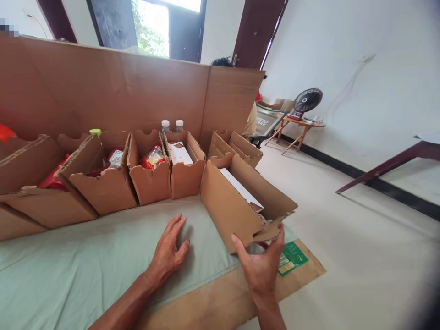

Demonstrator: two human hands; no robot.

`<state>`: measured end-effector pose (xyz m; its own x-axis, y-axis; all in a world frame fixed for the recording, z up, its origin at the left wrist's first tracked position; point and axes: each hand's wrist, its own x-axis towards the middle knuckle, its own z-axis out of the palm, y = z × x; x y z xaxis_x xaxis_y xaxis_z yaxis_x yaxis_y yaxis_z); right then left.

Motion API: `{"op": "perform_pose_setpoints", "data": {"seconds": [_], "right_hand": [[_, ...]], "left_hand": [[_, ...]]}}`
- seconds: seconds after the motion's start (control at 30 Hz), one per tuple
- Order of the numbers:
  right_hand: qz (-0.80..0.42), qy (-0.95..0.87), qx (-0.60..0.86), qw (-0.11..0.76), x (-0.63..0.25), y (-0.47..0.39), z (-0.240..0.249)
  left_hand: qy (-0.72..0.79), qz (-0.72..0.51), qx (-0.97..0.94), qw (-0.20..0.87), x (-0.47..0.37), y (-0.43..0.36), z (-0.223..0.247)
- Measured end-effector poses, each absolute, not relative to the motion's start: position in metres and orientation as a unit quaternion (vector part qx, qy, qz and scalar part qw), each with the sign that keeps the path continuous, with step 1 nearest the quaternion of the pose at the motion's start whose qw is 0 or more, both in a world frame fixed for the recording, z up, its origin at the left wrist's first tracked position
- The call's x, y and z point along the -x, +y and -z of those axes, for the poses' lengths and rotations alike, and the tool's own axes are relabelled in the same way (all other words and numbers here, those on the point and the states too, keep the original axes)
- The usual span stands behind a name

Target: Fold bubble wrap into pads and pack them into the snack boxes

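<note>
My right hand grips the near end of an open-topped cardboard box, thumb against its left side and fingers around the front. Inside that box lies a flat white box with a brown corner; other contents near the front are hard to make out. My left hand is open over the pale green cloth, its fingers stretched forward and holding nothing. Left of the gripped box stands another cardboard box with a white box in it.
More cardboard boxes with packets run leftward. Behind them stand two white-capped bottles and a tall cardboard panel. A flat brown cardboard sheet edges the cloth. Beyond are a fan on a wooden table and a partly hidden person.
</note>
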<state>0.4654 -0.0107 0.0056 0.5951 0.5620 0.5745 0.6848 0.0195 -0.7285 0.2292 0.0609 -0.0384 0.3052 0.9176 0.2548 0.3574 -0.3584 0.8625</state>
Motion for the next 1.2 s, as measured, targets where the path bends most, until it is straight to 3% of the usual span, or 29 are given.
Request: {"op": "perform_pose_setpoints", "data": {"seconds": [0.53,0.83,1.2], "right_hand": [[0.100,-0.425,0.696,0.571,-0.459,0.016,-0.011],[0.069,-0.470,0.728,0.495,-0.439,0.110,-0.019],[-0.017,-0.616,0.696,0.369,-0.424,0.102,-0.006]], "left_hand": [[0.425,-0.424,-0.731,0.324,-0.232,0.065,0.043],[0.424,-0.425,-0.739,0.306,-0.232,0.066,0.043],[0.416,-0.419,-0.746,0.309,-0.233,0.064,0.045]]}}
